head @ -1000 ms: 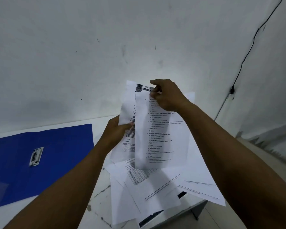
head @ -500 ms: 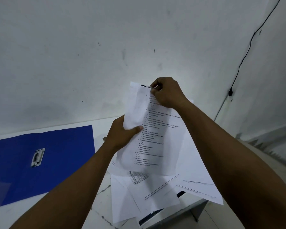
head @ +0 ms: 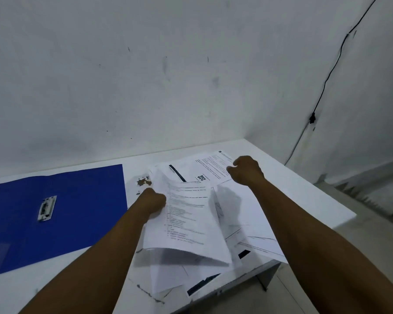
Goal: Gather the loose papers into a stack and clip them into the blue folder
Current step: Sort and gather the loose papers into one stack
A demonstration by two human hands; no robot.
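Observation:
My left hand [head: 153,201] grips the left edge of a small bunch of printed sheets [head: 188,225], held low over the table. My right hand [head: 246,169] reaches to the far right, its fingers curled at the edge of a printed sheet [head: 213,168] lying on the table. More loose papers [head: 254,236] lie scattered under and around the bunch, some hanging over the table's front edge. The blue folder [head: 77,207] lies open and flat at the left, its metal clip [head: 46,208] showing.
The white table [head: 315,200] stands against a white wall and ends just right of the papers. A black cable [head: 327,80] runs down the wall at the right. Chipped paint marks the tabletop [head: 143,182] between folder and papers.
Both hands have come down from in front of the wall. My right hand let go of the held sheets' top and moved to a sheet lying at the far right.

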